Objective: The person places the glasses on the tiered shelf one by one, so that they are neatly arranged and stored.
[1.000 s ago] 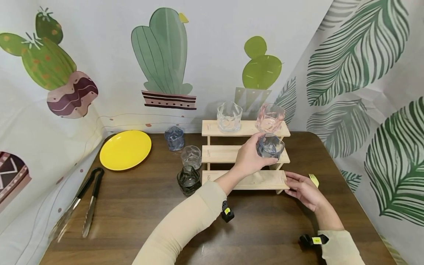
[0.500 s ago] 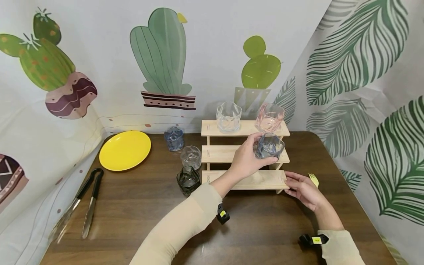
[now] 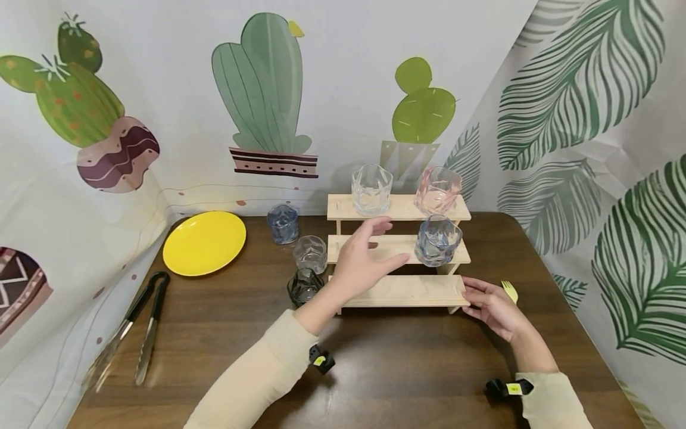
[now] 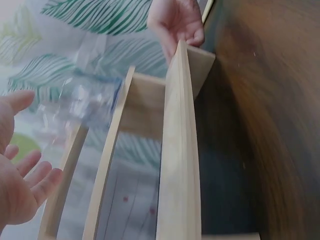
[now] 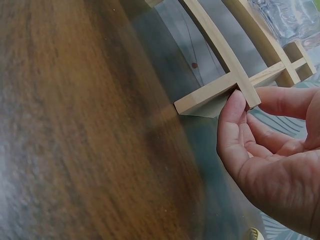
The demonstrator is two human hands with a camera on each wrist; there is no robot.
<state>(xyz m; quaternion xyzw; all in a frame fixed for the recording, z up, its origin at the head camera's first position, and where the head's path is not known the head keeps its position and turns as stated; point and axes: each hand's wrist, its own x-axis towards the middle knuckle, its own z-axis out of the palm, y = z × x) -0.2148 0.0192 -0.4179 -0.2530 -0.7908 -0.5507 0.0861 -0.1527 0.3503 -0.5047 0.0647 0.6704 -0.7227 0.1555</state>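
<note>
A blue-tinted glass (image 3: pixel 438 241) stands upright on the right of the middle tier of a three-tier wooden shelf (image 3: pixel 404 292). My left hand (image 3: pixel 360 262) is in front of the shelf, left of that glass and apart from it, thumb and fingers spread with nothing between them. In the left wrist view, the left hand's fingers (image 4: pixel 42 177) also show bare. My right hand (image 3: pixel 493 307) pinches the right end of the lowest tier; thumb and finger meet that board's end (image 5: pixel 247 92) in the right wrist view. On the top tier are a clear glass (image 3: pixel 371 190) and a pink glass (image 3: pixel 437 190).
Left of the shelf stand a blue glass (image 3: pixel 282 224), another clear glass (image 3: pixel 310 254) and a dark glass (image 3: pixel 304 286), partly behind the left wrist. A yellow plate (image 3: pixel 205 243) and tongs (image 3: pixel 147 333) lie farther left. A yellow-green fork (image 3: pixel 510 291) lies beyond the right hand.
My left hand has let go of the blue-tinted glass and drawn back to the left. The glass stays on the middle tier. My right hand has not moved.
</note>
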